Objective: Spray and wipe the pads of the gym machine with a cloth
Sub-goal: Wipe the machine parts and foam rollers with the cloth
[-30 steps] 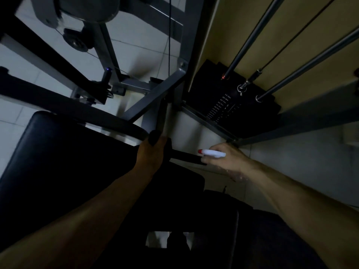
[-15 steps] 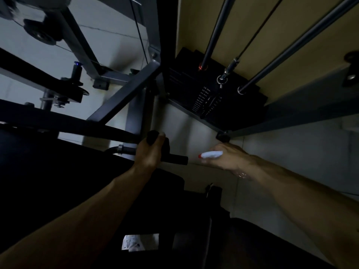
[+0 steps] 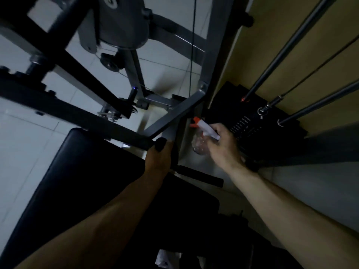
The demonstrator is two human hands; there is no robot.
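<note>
The scene is dim. A large black seat pad (image 3: pixel 81 183) fills the lower left of the head view. My left hand (image 3: pixel 158 158) grips a dark cloth (image 3: pixel 161 145) wrapped over the machine's black handle bar (image 3: pixel 200 176) beside the pad's far edge. My right hand (image 3: pixel 223 146) holds a clear spray bottle (image 3: pixel 200 144) with a white head and an orange nozzle (image 3: pixel 195 121), raised to the right of the left hand. The nozzle points up and left toward the grey frame.
Grey and black frame bars (image 3: pixel 174 115) cross above the pad. A black weight stack (image 3: pixel 246 129) with guide rods (image 3: pixel 287 47) and a cable stands at the right against a yellow wall. White floor tiles (image 3: pixel 23 144) lie to the left. A second dark pad (image 3: pixel 242 239) sits below.
My right hand has lifted the spray bottle and turned it so the nozzle points up-left. My left hand stays on the handle with the cloth. The view has swung back toward the left.
</note>
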